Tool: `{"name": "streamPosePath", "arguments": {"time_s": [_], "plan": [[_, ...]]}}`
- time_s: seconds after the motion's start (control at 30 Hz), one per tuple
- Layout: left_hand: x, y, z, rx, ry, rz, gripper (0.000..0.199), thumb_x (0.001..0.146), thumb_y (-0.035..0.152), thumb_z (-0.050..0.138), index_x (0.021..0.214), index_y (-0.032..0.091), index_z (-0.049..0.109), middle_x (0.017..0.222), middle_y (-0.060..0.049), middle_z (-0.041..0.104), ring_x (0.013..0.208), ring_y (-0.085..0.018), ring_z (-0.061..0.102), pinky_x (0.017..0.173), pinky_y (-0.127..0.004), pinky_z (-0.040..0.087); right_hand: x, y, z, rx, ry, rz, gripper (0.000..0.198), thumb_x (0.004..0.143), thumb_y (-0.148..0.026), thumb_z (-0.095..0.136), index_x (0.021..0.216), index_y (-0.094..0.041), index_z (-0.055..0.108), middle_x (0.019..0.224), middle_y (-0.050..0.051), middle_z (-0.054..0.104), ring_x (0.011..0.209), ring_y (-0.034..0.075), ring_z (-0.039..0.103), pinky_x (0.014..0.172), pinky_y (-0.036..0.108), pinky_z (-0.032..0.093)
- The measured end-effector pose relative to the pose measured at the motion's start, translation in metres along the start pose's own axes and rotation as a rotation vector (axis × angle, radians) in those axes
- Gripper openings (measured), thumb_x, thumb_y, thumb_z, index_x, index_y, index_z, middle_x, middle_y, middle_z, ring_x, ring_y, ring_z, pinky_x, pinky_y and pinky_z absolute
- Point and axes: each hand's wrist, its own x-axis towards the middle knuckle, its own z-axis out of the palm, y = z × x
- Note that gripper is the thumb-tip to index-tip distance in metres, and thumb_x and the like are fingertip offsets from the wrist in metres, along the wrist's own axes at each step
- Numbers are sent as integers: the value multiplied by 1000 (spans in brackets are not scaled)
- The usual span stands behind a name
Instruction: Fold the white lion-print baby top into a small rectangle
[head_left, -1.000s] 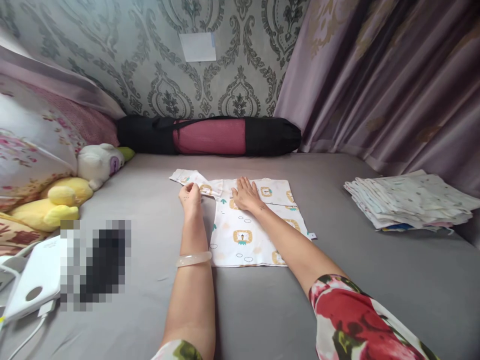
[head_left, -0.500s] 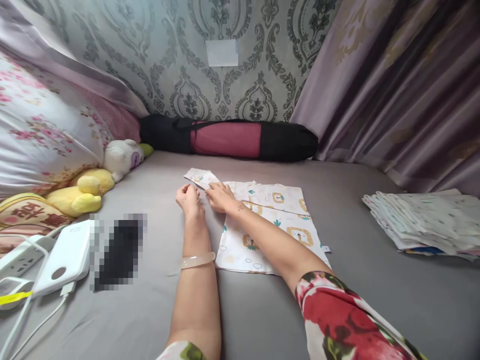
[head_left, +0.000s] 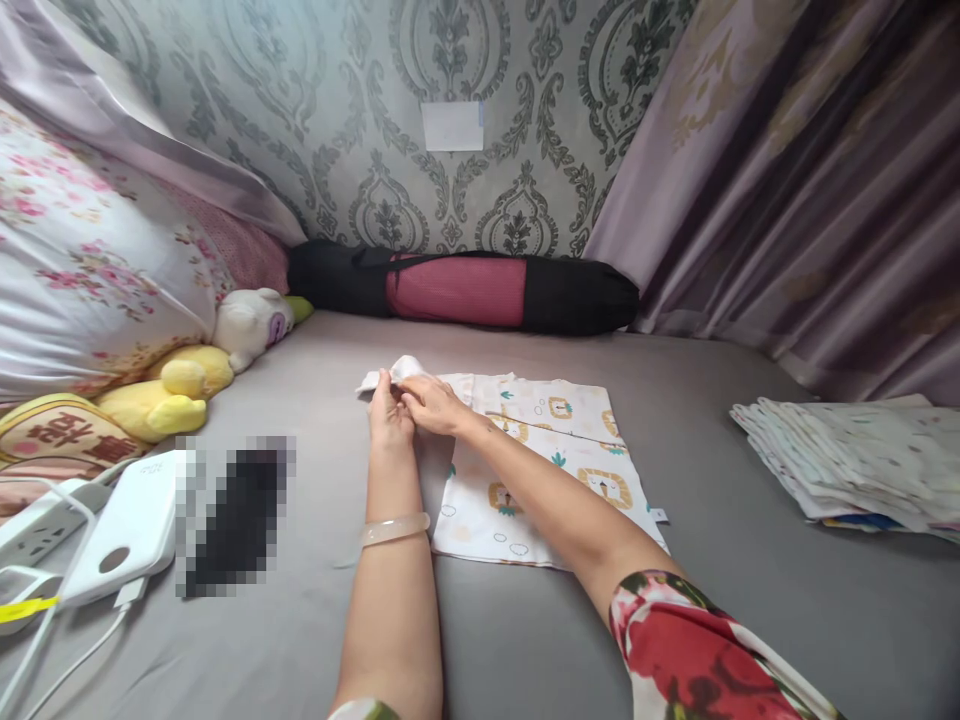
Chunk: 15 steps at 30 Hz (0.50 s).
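Note:
A small white shirt (head_left: 469,510) printed with lion faces and green leaves lies flat on the bed. Its right sleeve is laid across the upper body, and a small tag sticks out at the right side. At the far left end, the other sleeve (head_left: 407,367) is raised and bunched. My left hand (head_left: 391,412) pinches that sleeve near its cuff, thumb uppermost. Close beside it, my right hand (head_left: 435,404) has its fingers closed on the same sleeve; its fingertips are partly hidden behind the left hand.
A pile of folded clothes (head_left: 847,460) lies on the grey bed sheet (head_left: 517,640) at right. Along the wall stretches a black and maroon bag (head_left: 457,290). To the left are plush toys (head_left: 176,385), a white power bank (head_left: 124,530), cables and a blurred dark object (head_left: 236,515).
The sleeve's end has been lifted and bunched up from lying flat. My left hand has turned and come against my right hand. The view has tilted slightly upward.

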Motion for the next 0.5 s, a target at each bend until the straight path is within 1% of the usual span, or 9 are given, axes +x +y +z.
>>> {"name": "streamPosePath", "arguments": {"time_s": [0.03,0.07,0.1,0.17,0.2,0.27,0.3,0.4,0.5], "plan": [[0,1,1,-71,5,-40,19,89,34,54,76,20,53,70,-4,60,89,-21,68,83,-33,57,-4,2,-2,33,1,-21,33,97,-22,41,119,-22,66,133,3,63,122,16,56,103,26,40],[0,2,2,-154,37,-89,15,89,29,54,77,19,55,71,-3,61,88,-20,69,83,-32,57,-7,4,-5,57,10,-17,33,98,-23,41,116,-22,68,132,2,64,121,15,57,102,24,40],[-1,3,3,-232,65,-127,11,89,24,54,79,19,56,72,-3,63,88,-18,69,83,-31,57,-10,9,-9,67,34,17,34,98,-23,40,116,-21,69,131,3,65,121,14,57,102,22,40],[-1,6,5,-318,89,-147,9,88,15,52,82,18,58,78,-2,66,91,-16,69,85,-31,57,-18,21,-17,44,106,151,38,100,-22,36,119,-19,69,129,4,67,119,14,59,101,20,40],[-1,7,6,-333,94,-137,10,88,12,52,84,18,58,80,-1,67,92,-15,69,86,-30,56,-22,29,-21,9,131,237,40,100,-20,34,121,-19,68,126,4,68,118,14,60,100,21,40],[-1,8,7,-349,91,-100,11,87,9,52,86,19,58,84,-1,69,96,-14,68,89,-30,56,-31,45,-27,-93,125,390,42,98,-15,32,123,-19,67,126,6,68,118,16,59,101,24,39],[0,9,7,-357,85,-79,11,87,9,52,86,19,58,85,-1,70,98,-14,68,90,-31,55,-36,52,-29,-146,100,422,43,98,-14,32,122,-18,67,126,7,67,119,18,58,101,25,38],[5,10,7,-384,54,-24,12,87,11,50,88,18,60,90,-4,72,105,-16,67,95,-33,53,-49,62,-27,-245,40,433,40,98,-18,35,123,-20,66,133,8,60,121,21,52,101,29,37],[7,13,6,-374,-11,16,11,87,15,52,92,17,63,95,-7,73,112,-19,65,99,-35,52,-54,59,-20,-271,40,455,40,99,-29,36,131,-23,59,141,7,52,123,25,46,102,34,36]]}}
